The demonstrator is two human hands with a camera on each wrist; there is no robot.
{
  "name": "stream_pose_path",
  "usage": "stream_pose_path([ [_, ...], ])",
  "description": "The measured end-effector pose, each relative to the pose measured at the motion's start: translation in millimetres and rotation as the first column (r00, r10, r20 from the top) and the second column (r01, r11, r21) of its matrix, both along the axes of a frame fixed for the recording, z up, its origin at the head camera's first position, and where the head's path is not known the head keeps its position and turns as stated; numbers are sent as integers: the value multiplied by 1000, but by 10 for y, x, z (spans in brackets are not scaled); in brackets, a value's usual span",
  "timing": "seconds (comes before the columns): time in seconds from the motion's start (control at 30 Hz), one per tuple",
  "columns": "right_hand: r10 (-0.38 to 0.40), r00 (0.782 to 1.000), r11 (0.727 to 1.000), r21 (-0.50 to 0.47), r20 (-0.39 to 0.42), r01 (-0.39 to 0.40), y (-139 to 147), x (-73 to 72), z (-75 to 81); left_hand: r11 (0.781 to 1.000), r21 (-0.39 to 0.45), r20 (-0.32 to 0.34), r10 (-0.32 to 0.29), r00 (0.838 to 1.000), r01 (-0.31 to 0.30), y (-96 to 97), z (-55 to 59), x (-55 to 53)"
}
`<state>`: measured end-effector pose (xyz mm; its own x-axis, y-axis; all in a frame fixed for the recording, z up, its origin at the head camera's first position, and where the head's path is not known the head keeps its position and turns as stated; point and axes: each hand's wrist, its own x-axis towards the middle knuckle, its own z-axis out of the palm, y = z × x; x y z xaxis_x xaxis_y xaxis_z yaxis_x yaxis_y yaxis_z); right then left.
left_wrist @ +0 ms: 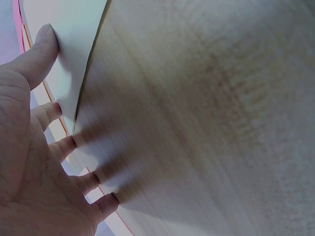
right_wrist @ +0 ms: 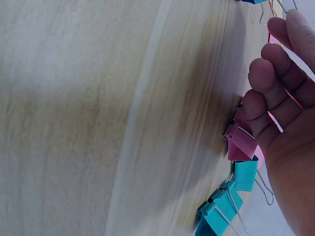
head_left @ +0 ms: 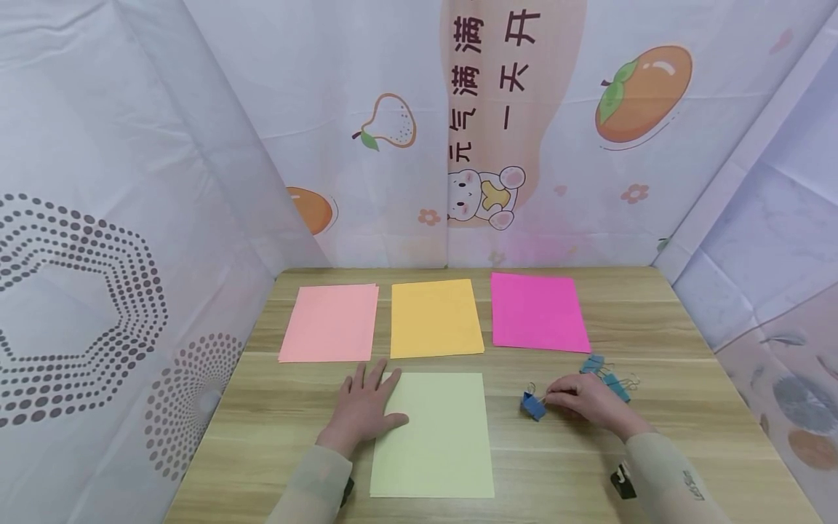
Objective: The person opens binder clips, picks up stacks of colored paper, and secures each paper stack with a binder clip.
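My left hand (head_left: 363, 411) lies with fingers spread at the upper left of a pale yellow-green sheet stack (head_left: 435, 437). Its thumb rests on the paper; in the left wrist view, the other fingertips (left_wrist: 108, 202) reach past the paper's edge. Beside the stack, my right hand (head_left: 583, 399) pinches a wire handle of a blue binder clip (head_left: 533, 406) between thumb and index finger, low over the table. Teal binder clips (right_wrist: 219, 211) and pink binder clips (right_wrist: 241, 142) appear below those fingers in the right wrist view; in the head view the hand hides the pink ones.
Along the back of the wooden table (head_left: 262, 429) lie light pink paper (head_left: 330, 324), orange-yellow paper (head_left: 436, 319) and magenta paper (head_left: 540, 311). Printed curtains (head_left: 366, 218) enclose the back and sides.
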<state>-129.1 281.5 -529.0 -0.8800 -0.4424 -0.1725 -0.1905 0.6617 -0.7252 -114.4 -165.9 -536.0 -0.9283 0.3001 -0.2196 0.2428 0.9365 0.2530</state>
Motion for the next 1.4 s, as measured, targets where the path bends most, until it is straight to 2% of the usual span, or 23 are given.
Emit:
stream_pose_path([
  [0.87, 10, 1000, 1000, 0, 3, -10, 28, 11, -27, 1000, -3, -6, 1, 1000, -1, -7, -28, -4],
  [1.4, 48, 999, 999, 24, -22, -48, 20, 13, -32, 1000, -6, -7, 2, 1000, -2, -1, -18, -3],
])
